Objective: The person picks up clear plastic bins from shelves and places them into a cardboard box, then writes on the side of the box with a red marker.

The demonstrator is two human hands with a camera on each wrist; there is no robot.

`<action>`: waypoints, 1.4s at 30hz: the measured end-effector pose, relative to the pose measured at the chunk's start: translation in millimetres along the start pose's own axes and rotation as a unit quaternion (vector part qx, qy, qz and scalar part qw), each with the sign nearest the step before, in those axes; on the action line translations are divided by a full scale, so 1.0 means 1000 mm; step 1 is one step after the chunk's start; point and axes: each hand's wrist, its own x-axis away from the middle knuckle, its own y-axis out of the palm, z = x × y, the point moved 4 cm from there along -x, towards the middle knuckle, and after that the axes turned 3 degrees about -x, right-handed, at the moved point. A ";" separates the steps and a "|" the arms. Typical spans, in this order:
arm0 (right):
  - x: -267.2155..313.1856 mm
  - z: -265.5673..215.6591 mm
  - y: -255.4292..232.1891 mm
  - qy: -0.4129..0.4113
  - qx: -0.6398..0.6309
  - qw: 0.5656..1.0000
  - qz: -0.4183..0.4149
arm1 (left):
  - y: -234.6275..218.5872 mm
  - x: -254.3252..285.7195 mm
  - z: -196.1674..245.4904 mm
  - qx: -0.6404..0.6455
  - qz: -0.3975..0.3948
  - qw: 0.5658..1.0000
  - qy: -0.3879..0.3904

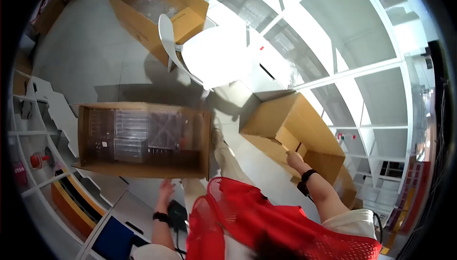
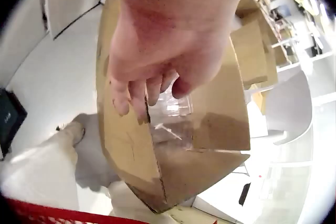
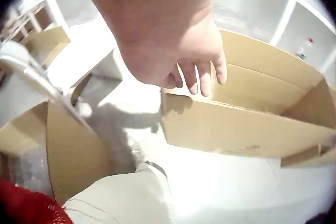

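Note:
My left hand (image 1: 165, 191) is beside the near long wall of a cardboard box (image 1: 143, 170) on the floor. In the left wrist view its loosely bent fingers (image 2: 122, 107) overlap the box's rim, with nothing in them. Clear plastic organizers (image 1: 131, 125) lie inside that box. To the right, my right hand (image 1: 296, 161) is at the upper edge of a second, open cardboard box (image 1: 266, 119). Seen from the right wrist, its spread fingers (image 3: 203, 85) point down right at the rim near a corner, and a shadow falls on the wall below.
A white chair (image 1: 214, 53) stands ahead, in front of a third cardboard box (image 1: 138, 29) with clear plastic inside. White shelving (image 1: 354, 76) runs along the right. More shelves (image 1: 35, 134) and a dark blue panel (image 1: 113, 241) are at the left.

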 end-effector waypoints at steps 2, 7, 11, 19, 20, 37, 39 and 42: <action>0.037 0.063 0.022 0.047 0.008 0.999 0.002 | -0.043 -0.002 0.012 -0.017 0.017 0.999 0.032; 0.078 0.103 0.059 0.070 0.010 0.993 -0.094 | -0.126 0.008 0.030 -0.068 0.144 0.986 0.052; -0.001 0.021 -0.026 0.095 -0.083 0.991 0.051 | -0.112 0.013 -0.023 0.070 0.147 0.987 0.009; -0.354 -0.141 -0.168 -0.193 0.031 0.959 0.204 | 0.063 -0.048 0.008 0.117 0.252 0.953 -0.116; -0.412 -0.147 -0.172 -0.148 -0.002 0.970 0.190 | 0.066 -0.055 -0.008 0.156 0.293 0.940 -0.076; -0.744 -0.147 -0.219 0.009 -0.006 0.959 0.283 | 0.068 -0.096 -0.062 -0.132 0.420 0.893 -0.100; -0.648 -0.181 -0.206 -0.035 -0.145 0.945 0.290 | 0.059 -0.103 -0.084 -0.145 0.397 0.903 -0.081; -0.602 -0.184 -0.183 -0.030 -0.201 0.915 0.348 | 0.045 -0.116 -0.126 -0.166 0.333 0.927 -0.040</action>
